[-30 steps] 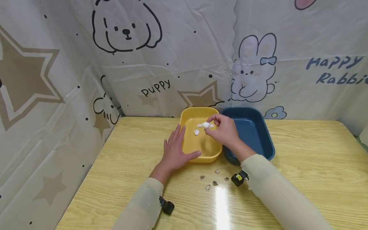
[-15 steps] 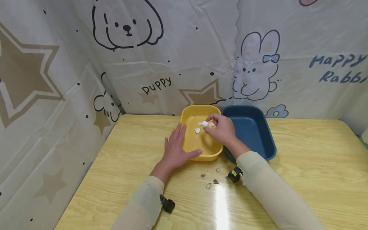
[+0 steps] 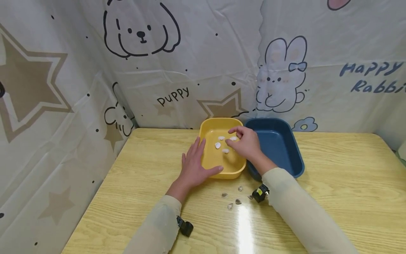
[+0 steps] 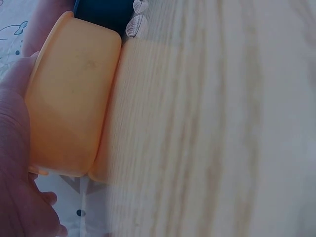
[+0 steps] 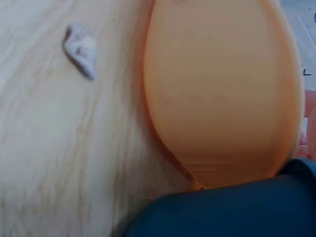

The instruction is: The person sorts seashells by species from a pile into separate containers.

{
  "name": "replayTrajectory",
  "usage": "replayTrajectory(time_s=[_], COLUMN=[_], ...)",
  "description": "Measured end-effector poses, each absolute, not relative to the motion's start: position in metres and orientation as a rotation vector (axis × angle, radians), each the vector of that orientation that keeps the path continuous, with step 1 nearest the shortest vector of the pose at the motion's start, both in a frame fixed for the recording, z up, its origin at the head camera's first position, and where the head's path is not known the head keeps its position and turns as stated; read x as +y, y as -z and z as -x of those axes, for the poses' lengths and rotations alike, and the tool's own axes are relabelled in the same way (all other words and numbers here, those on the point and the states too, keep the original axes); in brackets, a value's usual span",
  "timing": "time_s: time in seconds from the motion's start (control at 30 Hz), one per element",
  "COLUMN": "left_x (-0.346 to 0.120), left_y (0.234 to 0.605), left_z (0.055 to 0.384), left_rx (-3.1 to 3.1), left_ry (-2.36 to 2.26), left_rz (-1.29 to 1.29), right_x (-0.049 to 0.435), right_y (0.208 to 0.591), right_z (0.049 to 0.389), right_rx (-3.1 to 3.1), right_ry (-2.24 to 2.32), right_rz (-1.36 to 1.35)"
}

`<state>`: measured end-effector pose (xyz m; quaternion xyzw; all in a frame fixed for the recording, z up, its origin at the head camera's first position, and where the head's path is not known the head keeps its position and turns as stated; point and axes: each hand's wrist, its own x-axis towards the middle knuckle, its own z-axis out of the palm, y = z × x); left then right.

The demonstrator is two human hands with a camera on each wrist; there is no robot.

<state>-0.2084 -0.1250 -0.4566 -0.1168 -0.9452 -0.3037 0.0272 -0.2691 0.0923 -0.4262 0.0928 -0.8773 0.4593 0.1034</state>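
In the head view my left hand [image 3: 193, 165] rests on the yellow bin [image 3: 226, 174], fingers straight along its left rim and thumb over the front rim. My right hand [image 3: 247, 143] hovers over the bin's right side, its thumb and index finger parted with nothing between them. Below those fingertips is a white seashell [image 3: 225, 151]. Several other white seashells [image 3: 217, 145] lie farther back inside the bin. From the left wrist, the bin's outer wall [image 4: 74, 98] shows beside the left hand.
A dark blue bin [image 3: 276, 144] stands against the yellow bin's right side. Several small brownish seashells [image 3: 238, 201] lie on the wooden table [image 3: 152, 151] in front of the bins. A patterned cloth [image 3: 171, 67] hangs behind the table.
The right thumb and index finger have parted and released the white seashell, which is now lower, nearer the bin's front. The left hand stays on the rim.
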Motion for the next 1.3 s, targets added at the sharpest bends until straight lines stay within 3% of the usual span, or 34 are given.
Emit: replayTrajectory(time_s=[0.43,0.87,1.3], left_x=[-0.126,-0.126,-0.124], left_y=[0.457,0.457,0.457], left_z=[0.207,0.207,0.207], left_rx=[-2.902,-2.902,-2.907], left_ry=[0.949,0.958,0.965], left_rz=[0.363,0.354,0.356], right_x=[0.117,0.14,0.159], right_y=[0.412,0.434,0.463], right_z=[0.222,0.158,0.124], right_rx=[-2.47,-2.272,-2.531], right_ry=[-1.342,-1.317,-1.321], right_rz=[-0.47,-0.725,-0.643])
